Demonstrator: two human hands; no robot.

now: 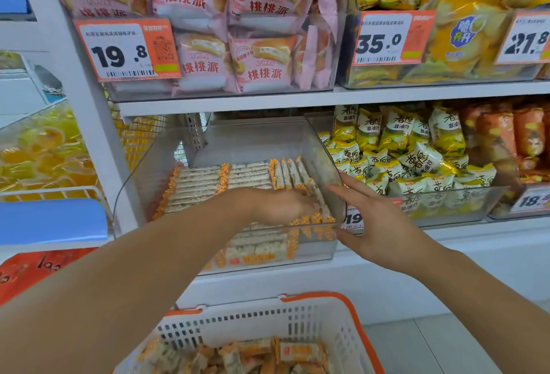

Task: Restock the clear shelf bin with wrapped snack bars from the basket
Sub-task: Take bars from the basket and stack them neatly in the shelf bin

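At the far left, a neighbouring clear container (pixel 44 147) holds yellow sweets, with a blue panel (pixel 52 220) below it. Next comes the white shelf post (pixel 86 111), and above it a pink price tag (pixel 128 49) reading 19.8 fixed to a bin of pink cake packets (pixel 238 16).

On the middle shelf sits the clear bin (pixel 268 141), pulled forward. Snack bars (pixel 202 186) with orange checked wrapper ends lie in neat flat rows across its floor, and a few stand on edge along the right side. The left hand (pixel 279 207) reaches down inside the bin, palm down, over the bars at the front right. Its fingers rest among those bars, but whether they grip one cannot be told, since the fingertips are hidden.

The right hand (pixel 384 224) is just outside the bin, fingers straight and relaxed, fingertips touching the bin's right wall near its front corner. It holds nothing.

To the right stand yellow snack bags (pixel 401 159) and orange packets (pixel 506 141), with yellow chip bags (pixel 464 25) above.

Below both forearms, the white basket (pixel 297 323) with an orange rim holds a loose heap of the same wrapped bars (pixel 247 355), well apart from both hands.
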